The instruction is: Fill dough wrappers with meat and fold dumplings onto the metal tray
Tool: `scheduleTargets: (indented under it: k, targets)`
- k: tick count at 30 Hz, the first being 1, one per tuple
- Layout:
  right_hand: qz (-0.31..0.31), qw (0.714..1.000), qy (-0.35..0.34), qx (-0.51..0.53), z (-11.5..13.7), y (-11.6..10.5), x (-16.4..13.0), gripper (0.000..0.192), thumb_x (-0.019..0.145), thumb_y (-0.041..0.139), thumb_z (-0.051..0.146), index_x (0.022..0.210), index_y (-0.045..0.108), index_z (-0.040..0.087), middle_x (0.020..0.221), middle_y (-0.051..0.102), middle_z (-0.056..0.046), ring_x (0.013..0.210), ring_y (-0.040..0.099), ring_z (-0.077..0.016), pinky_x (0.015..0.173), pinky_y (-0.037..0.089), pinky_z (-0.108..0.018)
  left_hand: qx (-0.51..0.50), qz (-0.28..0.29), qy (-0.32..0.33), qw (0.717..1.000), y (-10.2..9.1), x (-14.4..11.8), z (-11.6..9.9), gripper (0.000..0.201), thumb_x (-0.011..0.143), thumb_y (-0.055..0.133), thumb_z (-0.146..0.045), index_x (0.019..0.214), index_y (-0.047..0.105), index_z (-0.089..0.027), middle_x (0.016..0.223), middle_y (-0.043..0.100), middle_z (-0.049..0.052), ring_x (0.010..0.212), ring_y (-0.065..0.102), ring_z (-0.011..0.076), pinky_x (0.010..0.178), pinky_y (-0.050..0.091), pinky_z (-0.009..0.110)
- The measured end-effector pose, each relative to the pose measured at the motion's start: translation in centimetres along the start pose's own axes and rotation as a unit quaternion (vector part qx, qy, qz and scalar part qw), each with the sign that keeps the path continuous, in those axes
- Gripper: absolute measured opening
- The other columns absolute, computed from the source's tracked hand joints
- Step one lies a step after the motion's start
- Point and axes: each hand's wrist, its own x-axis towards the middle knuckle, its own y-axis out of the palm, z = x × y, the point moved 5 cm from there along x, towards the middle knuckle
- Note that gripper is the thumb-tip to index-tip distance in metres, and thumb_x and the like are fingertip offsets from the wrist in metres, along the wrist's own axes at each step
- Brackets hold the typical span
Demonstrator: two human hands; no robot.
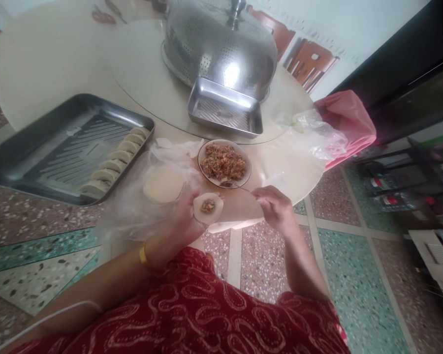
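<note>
My left hand (184,219) holds a round dumpling wrapper (200,216) with a small heap of meat filling (208,206) in its middle. In my right hand (275,206) is the handle of a spoon (239,186), its bowl end resting in the filling at the near rim of a white bowl (248,172). Minced filling (223,160) with green bits fills that bowl. Just left of it, a stack of pale wrappers (164,184) lies on a clear plastic bag (133,211). Several folded dumplings (110,164) line the right side of a large metal tray (84,101).
A smaller metal tray (225,125) stands behind the bowl, before a large perforated steel dome cover (221,54). Scissors (103,17) lie at the far left of the round table (59,54). To the right are a plastic bag (317,132) and a pink bag (349,123).
</note>
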Motion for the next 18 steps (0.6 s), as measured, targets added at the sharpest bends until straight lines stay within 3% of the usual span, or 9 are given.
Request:
scheduleTargets:
  k: [4,8,13,18]
  targets:
    - [-0.034,0.998,0.037,-0.026,-0.6,-1.0,-0.1,0.014,0.097,0.053,0.025,0.104,0.065,0.025,0.094,0.075,-0.004,0.087,0.071,-0.0171,0.074,0.059,-0.033,-0.004,0.004,0.002,1.0,-0.2,0.0,0.0,0.046,0.1,0.041,-0.033,0.126,0.056,0.001,0.093,0.073,0.016,0.085,0.072,0.0213,0.08,0.059,0.03]
    - [-0.038,0.991,0.13,-0.003,-1.4,-0.4,-0.1,0.021,0.098,0.051,0.034,0.097,0.067,0.022,0.088,0.075,-0.005,0.079,0.071,-0.0171,0.071,0.058,-0.033,-0.005,0.011,-0.002,1.0,-0.3,0.2,0.1,0.04,0.098,0.043,-0.032,0.123,0.058,-0.004,0.091,0.073,0.014,0.083,0.072,0.0208,0.078,0.06,0.032]
    - [-0.1,0.957,0.24,0.126,-2.7,0.5,-0.5,0.026,0.097,0.052,0.041,0.093,0.068,0.022,0.075,0.072,0.0,0.064,0.066,-0.0128,0.061,0.056,-0.028,-0.028,-0.009,0.006,1.0,0.0,0.5,-0.1,0.032,0.096,0.048,-0.029,0.117,0.06,-0.007,0.087,0.072,0.011,0.078,0.072,0.0184,0.076,0.061,0.03]
    - [-0.164,0.916,0.278,0.237,-4.3,1.7,-1.3,0.025,0.092,0.059,0.044,0.087,0.069,0.022,0.072,0.071,0.001,0.063,0.064,-0.0121,0.062,0.055,-0.028,0.003,-0.014,-0.01,1.0,0.3,0.9,-0.1,0.033,0.097,0.046,-0.033,0.112,0.061,-0.007,0.087,0.072,0.014,0.076,0.072,0.0229,0.067,0.061,0.033]
